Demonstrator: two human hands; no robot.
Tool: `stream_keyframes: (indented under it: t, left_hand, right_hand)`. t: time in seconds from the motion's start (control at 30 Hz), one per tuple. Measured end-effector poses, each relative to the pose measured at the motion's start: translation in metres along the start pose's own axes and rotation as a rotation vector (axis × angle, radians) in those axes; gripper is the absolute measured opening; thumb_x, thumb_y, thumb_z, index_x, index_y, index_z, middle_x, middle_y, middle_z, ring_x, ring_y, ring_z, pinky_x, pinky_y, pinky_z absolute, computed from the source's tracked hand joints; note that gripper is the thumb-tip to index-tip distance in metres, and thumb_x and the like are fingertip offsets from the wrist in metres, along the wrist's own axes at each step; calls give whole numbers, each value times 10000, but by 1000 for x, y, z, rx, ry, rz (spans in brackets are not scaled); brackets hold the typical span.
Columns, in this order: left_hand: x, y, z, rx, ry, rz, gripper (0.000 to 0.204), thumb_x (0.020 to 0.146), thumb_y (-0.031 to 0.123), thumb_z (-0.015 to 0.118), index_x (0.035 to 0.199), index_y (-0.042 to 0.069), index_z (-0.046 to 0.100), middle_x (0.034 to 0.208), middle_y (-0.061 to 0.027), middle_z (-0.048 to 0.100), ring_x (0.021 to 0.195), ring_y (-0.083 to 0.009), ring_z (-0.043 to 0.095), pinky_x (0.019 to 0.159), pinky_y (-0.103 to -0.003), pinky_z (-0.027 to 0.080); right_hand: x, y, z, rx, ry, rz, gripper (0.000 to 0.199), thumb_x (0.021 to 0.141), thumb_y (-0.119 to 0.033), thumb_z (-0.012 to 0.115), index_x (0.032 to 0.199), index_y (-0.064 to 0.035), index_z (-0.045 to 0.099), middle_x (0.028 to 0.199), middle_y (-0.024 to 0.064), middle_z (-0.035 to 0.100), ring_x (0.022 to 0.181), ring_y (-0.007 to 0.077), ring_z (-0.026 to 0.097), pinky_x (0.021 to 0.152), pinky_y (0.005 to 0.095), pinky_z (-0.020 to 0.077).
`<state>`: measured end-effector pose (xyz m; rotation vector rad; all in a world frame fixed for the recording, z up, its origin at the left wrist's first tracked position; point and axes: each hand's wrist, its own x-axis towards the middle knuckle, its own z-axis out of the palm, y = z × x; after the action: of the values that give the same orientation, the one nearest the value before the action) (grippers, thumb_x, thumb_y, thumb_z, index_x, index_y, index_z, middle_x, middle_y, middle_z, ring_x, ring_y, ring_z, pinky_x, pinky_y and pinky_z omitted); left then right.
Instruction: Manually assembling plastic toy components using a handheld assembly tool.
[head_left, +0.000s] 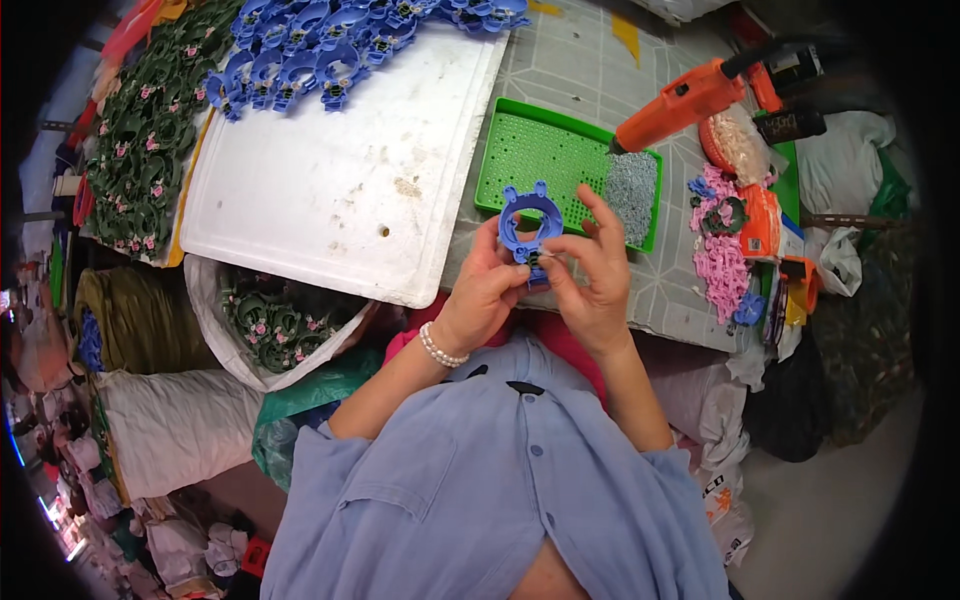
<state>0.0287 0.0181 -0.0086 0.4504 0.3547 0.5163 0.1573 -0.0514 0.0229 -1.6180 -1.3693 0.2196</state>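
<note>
My left hand (484, 292) grips a blue plastic ring-shaped part (532, 240) by its lower end, the thumb laid across it. Two small ear-like tabs stick up from the ring. On the left wrist is a bracelet of pale beads. The thumb and forefinger of my right hand (597, 280) are pinched together against the part just below the ring; anything between them is too small to name. Its other fingers are raised. Beyond the hands lies a green perforated tray (487, 150), with a heap of tiny grey-blue pieces (632, 195) at its right end.
An orange corded tool (680, 103) points at the tray. Many similar blue parts (335, 65) cover the far end of a white board (330, 180). Dark green parts with pink bits (150, 150) are heaped at left, others in a white sack (225, 330). Pink pieces (722, 275) lie at right.
</note>
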Motion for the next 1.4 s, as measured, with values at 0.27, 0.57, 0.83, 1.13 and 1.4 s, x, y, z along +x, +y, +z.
stream_keyframes:
  t: [0.27,0.57,0.83,1.13,1.4]
  left_hand:
    - [3,3,-1,-21,-10,-75,514,819,-59,437,1276,97,260,1217,-130,451,1067,-300,557,819,-333,515]
    - [1,0,-6,-32,-3,-123,503,832,-54,457,1273,98,270,1224,-132,454,1078,-300,550,829,-336,517]
    - [-3,-8,-14,16,3,-149,486,854,-23,477,1280,100,278,1215,-132,473,1073,-275,555,836,-328,508]
    - [-4,-14,-20,55,14,-199,640,869,-3,493,1394,180,177,1180,-152,532,1025,-262,583,827,-326,505]
    - [-10,-24,-16,87,19,-156,617,864,22,530,1382,207,250,1180,-150,534,1042,-289,574,826,-334,521]
  right_hand:
    - [-3,-11,-17,541,257,316,155,879,-79,567,992,16,519,893,73,623,800,108,581,737,231,463]
    - [-31,36,-23,-98,-96,423,94,808,-58,608,866,11,633,700,57,619,591,98,547,534,239,424]
    - [-44,54,-9,-334,-158,119,113,748,-112,645,840,-48,637,689,119,568,644,289,568,569,374,447]
    - [-51,50,-13,-178,-91,231,125,774,-71,624,892,-34,642,673,101,537,606,241,541,543,334,424]
    - [-57,53,-15,196,11,425,151,815,-45,605,952,6,642,712,74,570,645,119,547,573,239,421]
